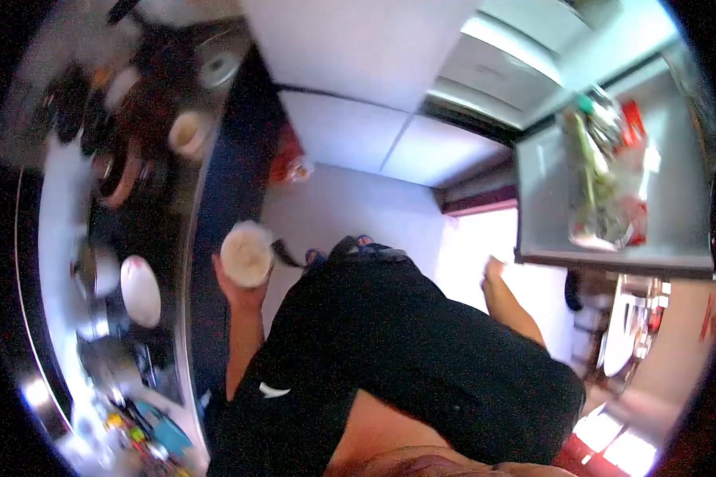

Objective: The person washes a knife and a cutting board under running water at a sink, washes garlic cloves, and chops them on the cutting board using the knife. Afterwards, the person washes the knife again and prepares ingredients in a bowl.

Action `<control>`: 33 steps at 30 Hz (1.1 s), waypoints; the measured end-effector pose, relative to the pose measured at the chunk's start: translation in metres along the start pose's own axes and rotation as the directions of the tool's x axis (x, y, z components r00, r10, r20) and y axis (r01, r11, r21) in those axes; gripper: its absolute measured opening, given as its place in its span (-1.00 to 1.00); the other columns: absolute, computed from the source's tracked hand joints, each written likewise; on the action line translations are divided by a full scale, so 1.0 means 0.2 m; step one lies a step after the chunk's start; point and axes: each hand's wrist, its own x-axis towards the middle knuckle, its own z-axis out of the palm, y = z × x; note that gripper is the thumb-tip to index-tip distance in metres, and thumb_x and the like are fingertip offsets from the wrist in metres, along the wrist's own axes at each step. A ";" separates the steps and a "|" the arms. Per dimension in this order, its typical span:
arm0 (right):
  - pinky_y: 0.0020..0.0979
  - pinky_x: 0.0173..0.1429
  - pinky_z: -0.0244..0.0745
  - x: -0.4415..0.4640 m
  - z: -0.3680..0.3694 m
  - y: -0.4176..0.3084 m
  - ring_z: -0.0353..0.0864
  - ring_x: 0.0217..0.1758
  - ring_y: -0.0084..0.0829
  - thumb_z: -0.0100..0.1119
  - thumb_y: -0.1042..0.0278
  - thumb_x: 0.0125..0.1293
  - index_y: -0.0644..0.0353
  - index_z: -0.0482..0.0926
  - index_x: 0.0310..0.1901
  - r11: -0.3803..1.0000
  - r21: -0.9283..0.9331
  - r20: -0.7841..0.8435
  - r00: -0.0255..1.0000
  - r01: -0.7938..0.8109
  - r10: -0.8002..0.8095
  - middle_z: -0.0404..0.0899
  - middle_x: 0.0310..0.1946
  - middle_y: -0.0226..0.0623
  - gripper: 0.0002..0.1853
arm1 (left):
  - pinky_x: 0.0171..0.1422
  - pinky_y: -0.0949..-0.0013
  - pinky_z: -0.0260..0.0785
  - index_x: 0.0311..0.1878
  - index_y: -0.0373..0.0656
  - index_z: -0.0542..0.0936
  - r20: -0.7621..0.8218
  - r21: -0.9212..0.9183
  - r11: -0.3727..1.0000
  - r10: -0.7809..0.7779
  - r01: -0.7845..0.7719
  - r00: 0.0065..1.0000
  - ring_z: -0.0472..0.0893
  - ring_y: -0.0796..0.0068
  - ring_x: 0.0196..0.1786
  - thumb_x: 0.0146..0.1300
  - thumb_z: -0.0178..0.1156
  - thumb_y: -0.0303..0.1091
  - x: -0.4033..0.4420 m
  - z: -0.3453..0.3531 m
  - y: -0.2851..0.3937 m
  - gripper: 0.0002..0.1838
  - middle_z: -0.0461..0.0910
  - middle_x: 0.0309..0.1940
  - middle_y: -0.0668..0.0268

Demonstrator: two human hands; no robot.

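Here, left hand (242, 295) clasping one round container (246, 256); right hand (493, 270), well apart, near one bin (542, 199), grip unclear

One head view, worn, facing steeply down and a bit forward over the wearer's own body. Wide fisheye: dark rounded rim, straight edges bowed, some blur. Black cloth shirt with small white mark (422, 350) very close, filling lower middle. Bare left hand (245, 292) and bare right hand (494, 270) farther off, around mid-height. Long dark-topped counter (169, 246) along left side, seen from above. Pale grey smooth floor (350, 195) farther below, upper centre.
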 end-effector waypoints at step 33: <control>-0.33 0.07 0.55 -1.47 1.23 -0.63 0.59 0.10 -0.39 0.15 0.07 0.49 0.18 0.38 0.38 0.476 -0.066 0.910 -0.143 0.877 0.390 0.57 0.18 -0.24 -0.45 | 0.47 -0.03 0.32 0.44 -0.13 0.36 -0.413 -0.274 0.743 0.483 -0.611 0.772 0.53 0.09 0.33 0.45 -0.13 0.33 -1.07 -0.25 -0.49 -0.22 0.52 0.30 0.09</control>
